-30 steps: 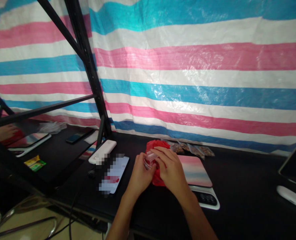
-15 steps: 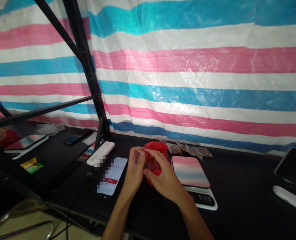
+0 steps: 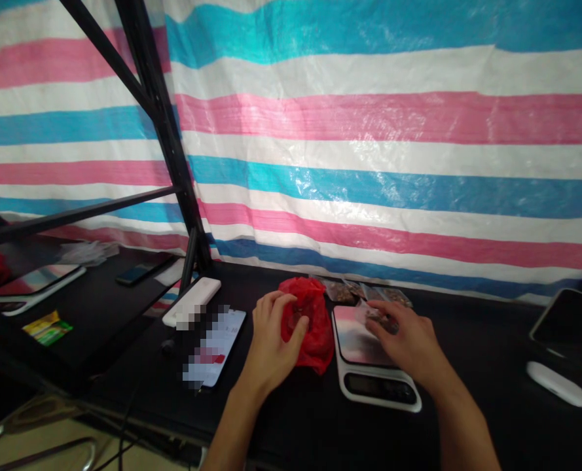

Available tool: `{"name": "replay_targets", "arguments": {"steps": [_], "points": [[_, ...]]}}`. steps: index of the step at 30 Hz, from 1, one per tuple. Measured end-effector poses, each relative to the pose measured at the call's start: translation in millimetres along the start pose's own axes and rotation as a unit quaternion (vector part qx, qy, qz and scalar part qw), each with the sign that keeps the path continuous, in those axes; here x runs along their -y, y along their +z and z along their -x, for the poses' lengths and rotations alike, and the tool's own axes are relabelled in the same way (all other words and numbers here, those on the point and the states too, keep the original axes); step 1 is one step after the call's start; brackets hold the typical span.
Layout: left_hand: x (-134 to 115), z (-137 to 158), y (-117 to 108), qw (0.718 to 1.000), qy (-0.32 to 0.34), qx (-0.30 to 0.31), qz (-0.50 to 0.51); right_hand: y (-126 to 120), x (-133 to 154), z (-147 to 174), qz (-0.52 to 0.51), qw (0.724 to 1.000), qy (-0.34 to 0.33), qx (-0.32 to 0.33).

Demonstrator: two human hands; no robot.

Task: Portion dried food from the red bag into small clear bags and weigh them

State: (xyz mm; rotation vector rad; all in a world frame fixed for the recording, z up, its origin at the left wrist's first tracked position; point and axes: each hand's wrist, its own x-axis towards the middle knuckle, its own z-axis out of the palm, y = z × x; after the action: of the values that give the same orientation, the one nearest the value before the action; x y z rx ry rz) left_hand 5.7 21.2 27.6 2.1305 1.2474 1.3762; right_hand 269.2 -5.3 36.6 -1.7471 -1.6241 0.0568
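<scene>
My left hand (image 3: 274, 337) rests at the left side of a crumpled red plastic bag (image 3: 317, 347), its thumb and fingers apart over the bag's opening. Small brownish bits show inside the bag, too blurred to name. Over the plate of a white kitchen scale (image 3: 344, 386), my right hand (image 3: 408, 337) pinches a small clear plastic bag (image 3: 366, 313) with dark contents. The scale's plate has a shiny pink and pale surface, and its dark display faces me. I cannot tell whether the small bag touches the plate.
Behind the scale lie several small filled clear bags (image 3: 340, 292). To the left are a phone (image 3: 222, 347) and a white power bank (image 3: 195, 301). A white oval case (image 3: 556, 384) and a dark tablet-like device (image 3: 573, 327) lie right. A black metal frame (image 3: 173, 157) stands left.
Both hands were together in front of the red bag. My right hand has moved right to the scale with the small clear bag, while my left hand has loosened beside the red bag.
</scene>
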Motion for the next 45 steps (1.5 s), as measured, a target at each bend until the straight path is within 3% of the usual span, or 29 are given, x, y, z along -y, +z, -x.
{"name": "replay_targets", "arguments": {"steps": [4,7,11,17,23,25,28,33,39,42,45], "points": [[-5,-1,1,0.996,0.047,0.051,-0.048,0,-6,4,-0.001,1.000,-0.008,0.000],[-9,-3,3,0.996,0.068,0.018,-0.050,-7,-3,2,-0.078,0.994,-0.009,-0.073],[-13,-2,9,0.996,0.083,-0.014,-0.026,-16,-9,0,-0.129,0.974,0.046,-0.183],[-21,0,23,0.991,0.128,0.005,-0.046,-15,-13,2,-0.151,0.961,0.097,-0.212],[-23,-1,35,0.976,0.114,-0.114,-0.149,-11,-13,4,-0.186,0.943,0.143,-0.237],[-23,-2,37,0.974,0.101,-0.135,-0.152,-8,-14,3,-0.194,0.944,0.136,-0.230],[-26,-3,40,0.979,0.106,-0.114,-0.135,-5,-15,2,-0.180,0.956,0.103,-0.208],[-29,-2,48,0.987,0.112,0.016,-0.116,-3,-19,0,-0.122,0.981,0.038,-0.145],[-22,-2,47,0.971,0.050,0.142,-0.183,2,-25,9,-0.054,0.998,0.031,-0.013],[-19,-3,41,0.967,0.037,0.142,-0.207,4,-25,14,-0.042,0.998,0.030,0.021],[-16,-4,35,0.970,0.027,0.105,-0.218,5,-27,16,-0.032,0.999,0.022,0.030]]}}
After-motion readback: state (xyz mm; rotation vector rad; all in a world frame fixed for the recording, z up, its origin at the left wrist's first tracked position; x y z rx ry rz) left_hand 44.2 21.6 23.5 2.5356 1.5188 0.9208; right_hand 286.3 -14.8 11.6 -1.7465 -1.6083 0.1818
